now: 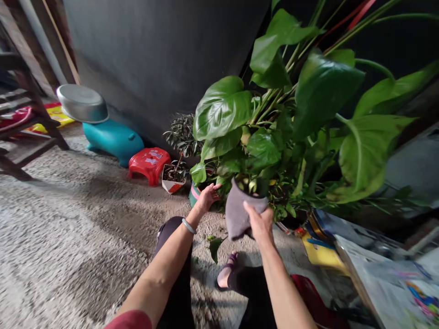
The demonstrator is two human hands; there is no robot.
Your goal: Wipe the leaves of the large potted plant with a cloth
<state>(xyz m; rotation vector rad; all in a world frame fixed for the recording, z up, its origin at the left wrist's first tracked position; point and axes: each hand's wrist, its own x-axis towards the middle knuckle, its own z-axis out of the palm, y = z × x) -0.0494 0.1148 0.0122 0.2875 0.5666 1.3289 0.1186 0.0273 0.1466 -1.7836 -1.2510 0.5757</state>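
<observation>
My right hand (262, 221) is closed on a greyish-purple cloth (236, 214), which hangs down in front of the large leafy plant (222, 107). Just behind the cloth's upper edge is a dark hollow with small yellow-green leaves; whether this is a pot that the hand also grips, I cannot tell. My left hand (208, 197) reaches forward with its fingers stretched out, empty, close to the lower leaves. Beside it stands a green pot with a pink band (194, 195), partly hidden by leaves. A drooping leaf (215, 249) hangs low, below the cloth.
Left of the plants are a small potted shrub (173, 178), a red plastic stool (150, 164), a teal animal-shaped seat (113, 139) and a metal basin (82, 103) on it. A wooden chair (30, 114) stands far left. Papers (370, 278) lie at right.
</observation>
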